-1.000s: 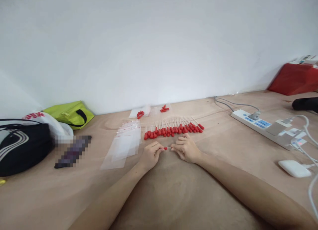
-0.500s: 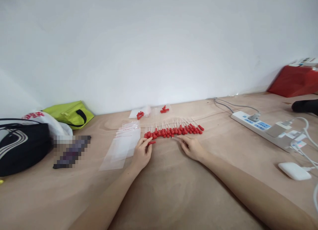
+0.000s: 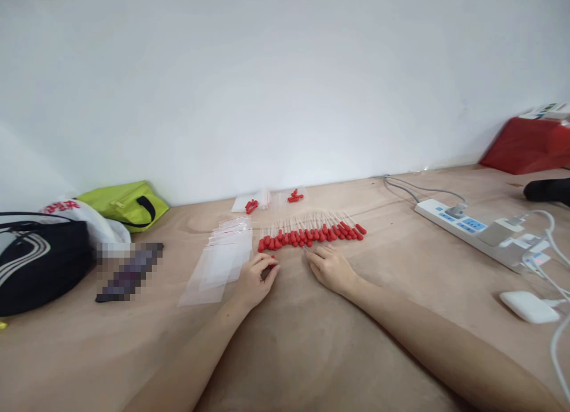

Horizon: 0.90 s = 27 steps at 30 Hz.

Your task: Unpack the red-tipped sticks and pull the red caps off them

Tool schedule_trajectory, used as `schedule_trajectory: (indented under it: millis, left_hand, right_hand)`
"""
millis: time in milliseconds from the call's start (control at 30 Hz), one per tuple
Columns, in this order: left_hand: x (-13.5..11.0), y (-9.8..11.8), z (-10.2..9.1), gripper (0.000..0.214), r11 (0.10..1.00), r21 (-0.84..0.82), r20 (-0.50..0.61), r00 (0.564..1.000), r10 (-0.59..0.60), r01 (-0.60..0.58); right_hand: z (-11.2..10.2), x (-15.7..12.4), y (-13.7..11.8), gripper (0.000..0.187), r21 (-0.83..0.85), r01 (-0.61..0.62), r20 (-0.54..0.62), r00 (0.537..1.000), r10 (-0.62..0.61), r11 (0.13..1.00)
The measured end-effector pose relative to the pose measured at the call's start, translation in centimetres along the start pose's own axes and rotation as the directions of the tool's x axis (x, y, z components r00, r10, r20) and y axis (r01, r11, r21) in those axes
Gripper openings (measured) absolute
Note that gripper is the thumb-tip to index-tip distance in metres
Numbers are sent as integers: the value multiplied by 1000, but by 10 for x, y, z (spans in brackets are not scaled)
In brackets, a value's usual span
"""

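Note:
A long row of droppers with red rubber bulbs and thin clear stems lies in front of both hands, bulbs toward me. My left hand is closed, fingertips pinching a small red rubber bulb, mostly hidden by the fingers. To its right, my right hand lies low over the table just below the row. Its fingers are bent together around what seems to be a thin clear tube, whose end barely shows at the fingertips. Beside my left hand is a fanned stack of clear zip bags.
Behind the row lie loose red bulbs and another small group of bulbs on clear bags. At right stand a white power strip with cables and a white charger. A black bag and a yellow-green bag are at left.
My left hand has turned and closed further over the red bulb, which now shows less. My right hand has shifted left and flattened; the clear tube at its fingertips is now mostly covered.

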<state>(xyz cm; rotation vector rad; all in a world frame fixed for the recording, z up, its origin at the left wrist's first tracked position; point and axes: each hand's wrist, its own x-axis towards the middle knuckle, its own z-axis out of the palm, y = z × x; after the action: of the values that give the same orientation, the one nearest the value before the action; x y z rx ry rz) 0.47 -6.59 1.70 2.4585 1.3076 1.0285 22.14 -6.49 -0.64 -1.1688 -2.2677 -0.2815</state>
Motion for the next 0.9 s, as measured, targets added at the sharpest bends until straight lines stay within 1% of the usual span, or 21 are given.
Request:
schedule_trajectory:
  millis: [100,200,267,333,400,467,567,667,767,900]
  left_hand:
    - [0,1,-1,12,1000,-4,16,1000,9,-8]
    - [-1,0,0,12,1000,-15,15,1000,-9,9]
    - [-1,-1,0,11,999,-7,-24,999,-32,32]
    - [2,-3,0,11,998,27,-97,994,-59,61]
    - [7,-7,-1,12,992,88,-163,983,-80,95]
    - [14,-10,-2,11,977,169,-188,977,-99,132]
    - [24,-13,-3,11,928,317,-172,974,-144,194]
    - [30,-13,-3,18,868,436,-171,969,-180,239]
    - [32,-10,-2,21,844,473,-170,966,-195,253]
    - [33,-8,0,20,842,463,-154,960,-233,278]
  right_hand:
    - [-3,3,-8,19,45,-35,59,998,33,998]
    - [-8,3,-12,21,85,-82,130,989,71,993]
    - [-10,3,-12,27,115,-104,158,984,85,988]
    - [-12,3,-11,34,145,-107,170,982,81,984]
    - [-13,4,-9,42,161,-103,177,981,74,982]
    - [-13,5,-8,49,160,-102,185,980,72,982]
    - [-13,6,-6,54,157,-106,197,978,74,982]
    - [-12,5,-5,56,187,-113,198,977,75,976]
    - [-13,4,-4,54,223,-130,192,978,87,966]
    - [-13,3,-3,50,268,-154,182,978,107,951]
